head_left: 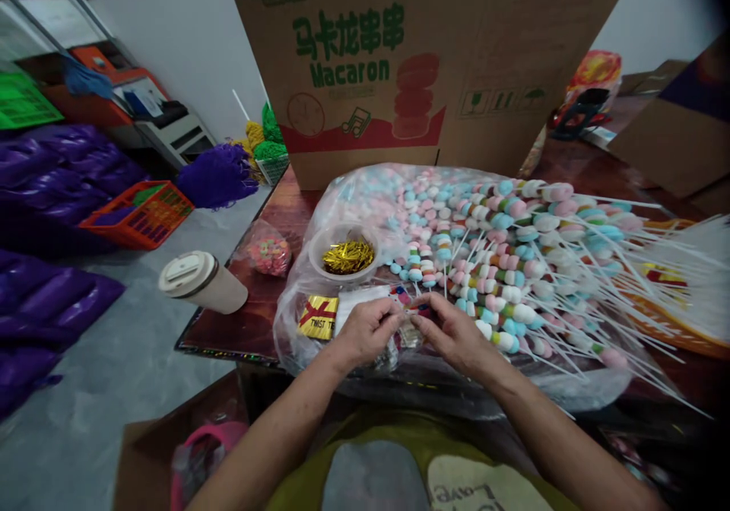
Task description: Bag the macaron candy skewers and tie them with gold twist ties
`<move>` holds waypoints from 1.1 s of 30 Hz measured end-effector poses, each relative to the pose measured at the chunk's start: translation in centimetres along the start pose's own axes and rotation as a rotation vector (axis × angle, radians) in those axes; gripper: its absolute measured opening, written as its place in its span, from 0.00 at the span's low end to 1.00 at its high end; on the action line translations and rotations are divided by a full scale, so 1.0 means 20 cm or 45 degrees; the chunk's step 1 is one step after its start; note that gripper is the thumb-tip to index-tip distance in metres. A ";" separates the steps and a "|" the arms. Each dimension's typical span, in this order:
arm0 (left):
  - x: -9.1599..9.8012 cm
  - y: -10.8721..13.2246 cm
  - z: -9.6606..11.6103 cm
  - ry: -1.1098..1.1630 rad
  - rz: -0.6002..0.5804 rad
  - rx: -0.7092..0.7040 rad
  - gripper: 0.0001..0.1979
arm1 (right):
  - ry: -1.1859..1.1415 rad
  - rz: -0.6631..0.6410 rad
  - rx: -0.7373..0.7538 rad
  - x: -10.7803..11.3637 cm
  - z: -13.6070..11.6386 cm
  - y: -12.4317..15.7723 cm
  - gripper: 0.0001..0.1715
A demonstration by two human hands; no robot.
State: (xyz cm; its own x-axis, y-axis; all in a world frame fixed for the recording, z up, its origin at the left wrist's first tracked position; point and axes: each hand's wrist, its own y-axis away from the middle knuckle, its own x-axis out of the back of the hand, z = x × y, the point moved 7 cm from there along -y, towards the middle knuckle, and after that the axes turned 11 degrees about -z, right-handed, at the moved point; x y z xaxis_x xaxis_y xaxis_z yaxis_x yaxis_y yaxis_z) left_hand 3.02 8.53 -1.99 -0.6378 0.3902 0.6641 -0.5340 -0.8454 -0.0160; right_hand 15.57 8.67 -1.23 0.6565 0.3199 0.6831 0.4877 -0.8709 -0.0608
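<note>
On my feed, left hand [373,330] and right hand [455,336] both have fingertips pinching a clear wrapper [409,335] between them, candy skewers [505,277] at its 2 o'clock. Yanking could tear it imo.

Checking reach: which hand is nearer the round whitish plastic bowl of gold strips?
Left. Left hand is on the near side of the bowl; right hand is farther right.

One left hand [370,331], one right hand [455,338], one bench [212,332], one Macaron carton [365,127], one lidded cup [210,287], one bowl [315,256], one small bag of pink sweets [269,255], one yellow label [318,317], one orange floor crate [157,230]; dozens of marshmallow skewers [507,292], overlapping too much for an exact count.
</note>
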 end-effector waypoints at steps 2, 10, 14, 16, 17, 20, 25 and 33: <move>0.00 -0.05 -0.02 -0.148 -0.028 0.007 0.14 | 0.054 0.003 -0.027 -0.03 0.06 -0.06 0.11; 0.01 -0.12 -0.06 -0.721 0.315 0.112 0.14 | 0.316 0.194 -0.159 -0.03 0.20 -0.19 0.11; 0.06 -0.12 -0.01 -0.497 0.278 -0.063 0.13 | 0.165 0.232 0.012 0.09 0.12 -0.15 0.14; 0.09 -0.12 0.03 -0.286 0.215 -0.176 0.11 | 0.006 0.202 0.108 0.12 0.07 -0.13 0.11; 0.10 -0.12 0.04 -0.172 0.186 -0.183 0.09 | -0.037 0.197 0.129 0.13 0.04 -0.12 0.11; 0.11 -0.11 0.03 0.101 0.170 -0.053 0.06 | 0.064 0.221 0.074 0.12 -0.02 -0.10 0.15; 0.12 -0.01 0.00 0.077 0.376 0.041 0.09 | 0.249 0.133 -0.089 0.04 -0.05 -0.14 0.23; 0.24 0.16 -0.01 -0.029 0.602 -0.120 0.14 | 0.570 0.085 -0.674 0.26 0.24 -0.27 0.20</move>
State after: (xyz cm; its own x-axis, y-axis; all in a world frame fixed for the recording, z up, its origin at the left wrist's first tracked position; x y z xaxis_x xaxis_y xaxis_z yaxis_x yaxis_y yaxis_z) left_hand -1.89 7.70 0.96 -0.8111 -0.0376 0.5837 -0.2372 -0.8910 -0.3870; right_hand 19.07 16.83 -0.88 0.3190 0.1740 0.9316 0.0335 -0.9845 0.1724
